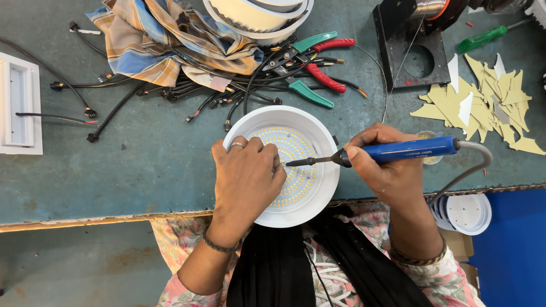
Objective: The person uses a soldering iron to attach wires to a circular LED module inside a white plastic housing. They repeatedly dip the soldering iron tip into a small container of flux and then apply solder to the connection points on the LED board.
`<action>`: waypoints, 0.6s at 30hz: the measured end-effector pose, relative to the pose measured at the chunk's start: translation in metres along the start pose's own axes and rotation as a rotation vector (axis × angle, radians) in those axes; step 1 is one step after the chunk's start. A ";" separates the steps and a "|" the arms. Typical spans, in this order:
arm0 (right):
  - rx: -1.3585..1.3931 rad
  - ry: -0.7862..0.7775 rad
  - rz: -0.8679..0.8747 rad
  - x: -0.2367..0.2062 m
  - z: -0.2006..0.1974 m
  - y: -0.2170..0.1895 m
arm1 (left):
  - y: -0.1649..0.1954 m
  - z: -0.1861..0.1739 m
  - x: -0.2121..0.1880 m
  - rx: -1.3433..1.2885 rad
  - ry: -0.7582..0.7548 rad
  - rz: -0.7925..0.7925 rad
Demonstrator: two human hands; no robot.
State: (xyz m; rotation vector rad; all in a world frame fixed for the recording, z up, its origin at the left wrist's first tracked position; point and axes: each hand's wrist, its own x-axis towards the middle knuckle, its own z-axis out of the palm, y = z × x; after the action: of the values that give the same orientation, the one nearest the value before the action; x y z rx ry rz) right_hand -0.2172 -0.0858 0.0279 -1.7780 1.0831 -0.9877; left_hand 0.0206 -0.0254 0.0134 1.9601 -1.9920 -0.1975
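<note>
Our right fingers (355, 149) are clamped pen-style on the blue soldering iron (398, 151), pinching it just behind the dark collar, with the thin tip reaching left to a spot near the left edge of the LED board (296, 170). The right hand (387, 165) rests its heel over the right rim of the round white lamp housing (318, 199). The iron looks light and stiff; its grey cord (475, 162) trails off to the right and may tug a little, so we judge the insulated blue grip to be the only safe hold, the metal front being hot.

Our left fingers (250, 150) are curled together and pressed down on the board's left side, apparently steadying something small at the tip, though we cannot tell what. The left hand (247, 182) covers that half of the housing.

The housing sits at the near edge of the counter (142, 170), slightly overhanging it. It seems a light, rigid plastic shell, smooth and apt to slide, so we judge it best held by the rim; the board of tiny yellow emitters looks fragile and should take pressure only at its margin.

Beyond lie black wire leads (187, 91), pliers with red and green handles (310, 62), a checked cloth (165, 40), and cardboard scraps (483, 102).
</note>
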 end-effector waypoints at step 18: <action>0.002 0.003 -0.048 0.000 -0.006 0.002 | 0.001 0.001 0.000 0.010 0.012 0.006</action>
State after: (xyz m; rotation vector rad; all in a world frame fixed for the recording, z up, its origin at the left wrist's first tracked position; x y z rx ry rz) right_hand -0.2230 -0.0877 0.0280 -1.8090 1.0451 -1.0203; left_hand 0.0197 -0.0255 0.0128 1.9572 -1.9948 -0.1746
